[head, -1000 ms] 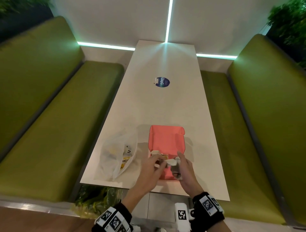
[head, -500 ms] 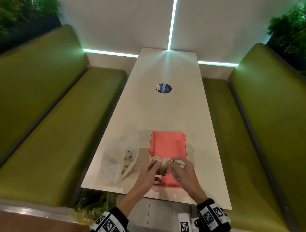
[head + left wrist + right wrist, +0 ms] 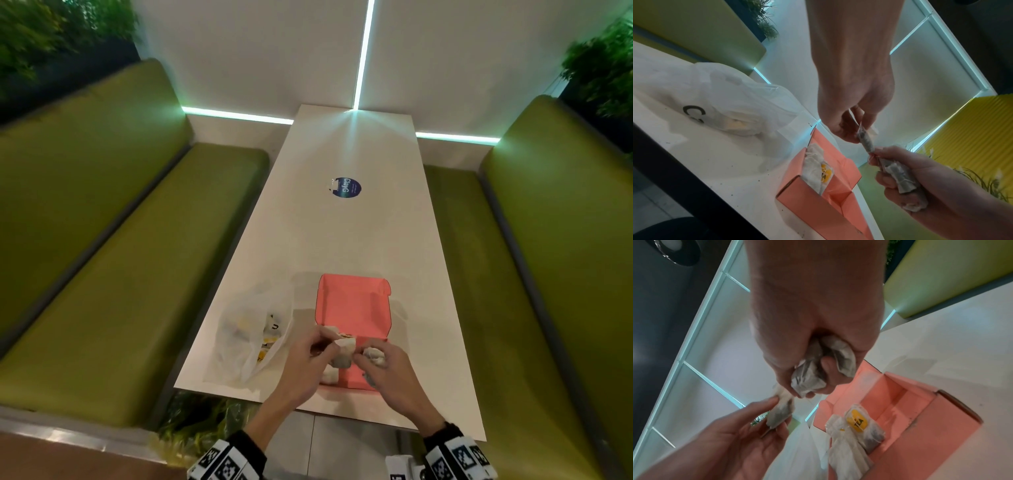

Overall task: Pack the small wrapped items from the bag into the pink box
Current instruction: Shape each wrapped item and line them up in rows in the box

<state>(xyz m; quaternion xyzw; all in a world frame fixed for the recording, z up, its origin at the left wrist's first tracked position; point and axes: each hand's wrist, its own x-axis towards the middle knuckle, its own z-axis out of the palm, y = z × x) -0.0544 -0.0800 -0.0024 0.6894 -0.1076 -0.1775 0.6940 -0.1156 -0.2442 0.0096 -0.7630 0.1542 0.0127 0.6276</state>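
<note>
Tea bags: right hand point(image 3: 387, 370) clutches a bunch point(image 3: 809, 379), left hand point(image 3: 308, 363) pinches one point(image 3: 866, 139) off it, directly above pink box point(image 3: 354, 308); some already inside point(image 3: 857, 425); plastic bag point(image 3: 246, 335) left, on tabletop point(image 3: 342, 240).

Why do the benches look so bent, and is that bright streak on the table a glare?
Head view: the wide-angle lens bows the green benches outward; the wall's light strip throws a glare on the far end of the table. Left wrist view: dim, the left hand backlit and shadowed. Right wrist view: the right hand fills the frame, slightly soft.
</note>
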